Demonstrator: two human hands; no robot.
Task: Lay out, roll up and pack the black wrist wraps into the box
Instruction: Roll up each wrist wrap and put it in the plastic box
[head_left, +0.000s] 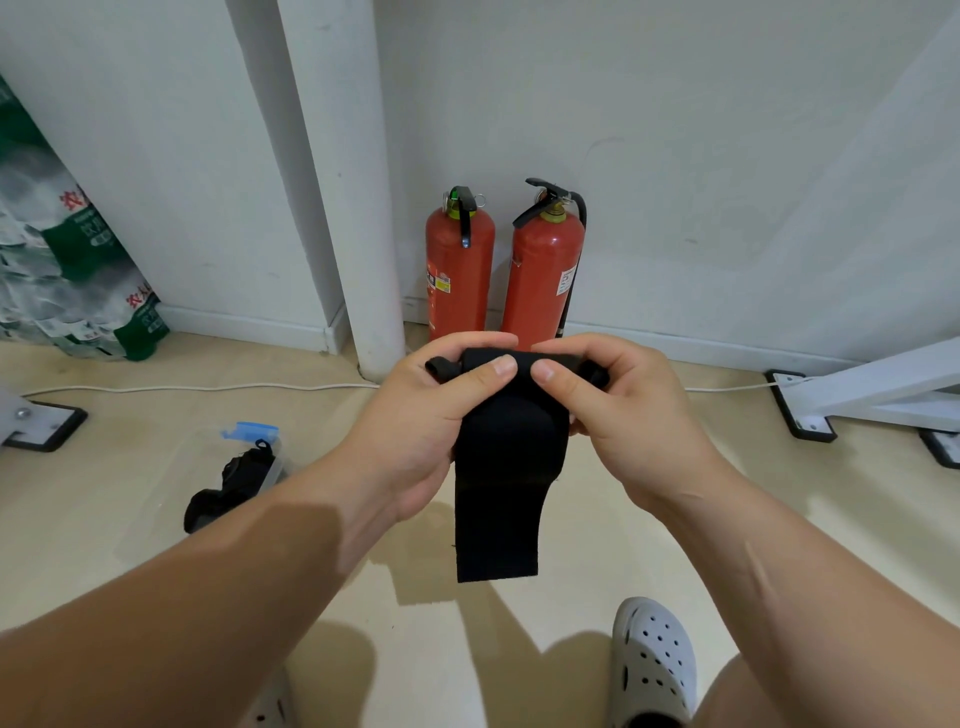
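Hands meet at the centre of view: the left hand (415, 415) and the right hand (618, 410) both curl round the rolled upper end of a black wrist wrap (498, 467), thumbs (491, 370) pressed on it almost tip to tip, its loose tail hanging toward 6 o'clock. At 8 o'clock, well apart from them, a clear box (275, 467) lies on the floor (130, 519) with a second black wrap (228, 488) spilling out of it. Two red fire extinguishers (460, 270) stand against the wall (675, 156) at 12 o'clock, and a white clog (652, 670) shows at 5 o'clock.
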